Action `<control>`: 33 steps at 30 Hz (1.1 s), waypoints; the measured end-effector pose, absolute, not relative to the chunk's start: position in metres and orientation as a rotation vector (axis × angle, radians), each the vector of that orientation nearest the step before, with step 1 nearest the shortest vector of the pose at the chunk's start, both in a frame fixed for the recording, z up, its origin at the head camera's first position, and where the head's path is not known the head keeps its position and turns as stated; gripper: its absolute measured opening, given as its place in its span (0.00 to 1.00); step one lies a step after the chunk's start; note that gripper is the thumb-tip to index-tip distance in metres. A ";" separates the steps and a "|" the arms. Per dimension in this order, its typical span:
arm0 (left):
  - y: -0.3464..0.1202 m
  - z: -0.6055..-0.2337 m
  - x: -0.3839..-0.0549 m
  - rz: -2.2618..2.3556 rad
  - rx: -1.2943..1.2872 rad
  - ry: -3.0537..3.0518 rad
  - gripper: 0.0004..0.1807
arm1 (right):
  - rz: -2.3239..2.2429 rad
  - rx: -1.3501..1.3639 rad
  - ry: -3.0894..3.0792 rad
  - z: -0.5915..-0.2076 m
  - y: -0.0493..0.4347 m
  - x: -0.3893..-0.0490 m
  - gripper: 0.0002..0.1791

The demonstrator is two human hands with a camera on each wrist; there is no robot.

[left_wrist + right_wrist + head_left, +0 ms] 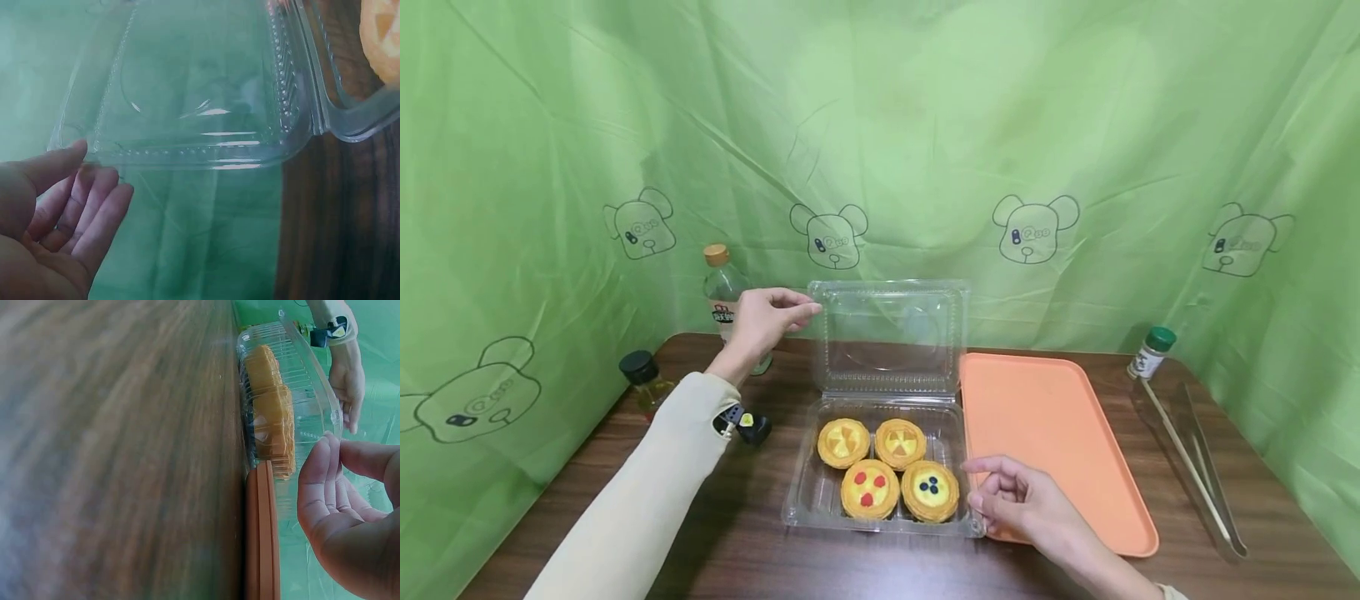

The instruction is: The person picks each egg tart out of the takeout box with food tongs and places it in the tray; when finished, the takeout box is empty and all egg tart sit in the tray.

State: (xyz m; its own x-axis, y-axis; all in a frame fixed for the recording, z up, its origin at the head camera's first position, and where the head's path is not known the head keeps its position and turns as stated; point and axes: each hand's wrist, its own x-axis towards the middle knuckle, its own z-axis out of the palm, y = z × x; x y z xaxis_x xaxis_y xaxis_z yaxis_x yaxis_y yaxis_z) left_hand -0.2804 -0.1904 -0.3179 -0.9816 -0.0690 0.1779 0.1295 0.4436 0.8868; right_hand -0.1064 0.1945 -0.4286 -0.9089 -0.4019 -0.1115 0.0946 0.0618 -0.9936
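1. Landmark: clear clamshell box (805,500), its base flat on the dark wood table (775,571). Its hinged lid (895,333) stands raised at the far side of the base.
2. Left hand (767,317): thumb and fingertips pinch the lid at its upper left corner. Arm reaches in from the left of the box; pale sleeve (655,475), black device (758,428) at the wrist.
3. Right hand (1018,500): thumb and index finger pinch the rim at the box's near right corner, remaining fingers curled.
4. Contents of the box base: four tarts. Far pair, left tart (842,443) and right tart (900,444), both with wedge-patterned tops. Near pair: red-spotted tart (869,489) on the left, blue-dotted tart (930,492) on the right.
5. Right of the box, just beside it: orange tray (1045,417). Contact between the two: cannot tell.
6. Well right of the box, past the tray: green-capped shaker (1152,354) and tongs (1187,462).
7. Left of the box: orange-capped bottle (717,283), partly behind the left hand; black-capped bottle (640,367), farther left, partly behind the sleeve.
8. Behind the box: green cloth (925,167) with bear-head outlines.
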 end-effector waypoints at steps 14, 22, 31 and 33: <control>-0.199 -0.369 -0.311 -2.115 -0.109 -2.314 0.20 | -1.876 -0.392 2.110 -0.432 0.196 -0.102 0.28; -0.202 -0.398 -0.315 -2.221 -0.093 -2.282 0.24 | -1.865 -0.362 2.160 -0.430 0.194 -0.101 0.27; -0.203 -0.418 -0.318 -2.257 -0.037 -2.298 0.24 | -1.861 -0.338 2.140 -0.430 0.193 -0.100 0.27; -0.202 -0.421 -0.318 -2.263 -0.030 -2.302 0.24 | -1.865 -0.336 2.141 -0.431 0.192 -0.100 0.27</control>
State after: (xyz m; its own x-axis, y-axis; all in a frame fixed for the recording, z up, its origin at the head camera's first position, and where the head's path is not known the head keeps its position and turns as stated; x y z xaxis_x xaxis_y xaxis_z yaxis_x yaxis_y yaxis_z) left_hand -0.3185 -0.2023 -0.4205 -0.9961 0.0737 -0.0489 -0.0477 0.0185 0.9987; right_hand -0.1000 0.1922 -0.4306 -0.9332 -0.3545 -0.0586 0.0094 0.1390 -0.9902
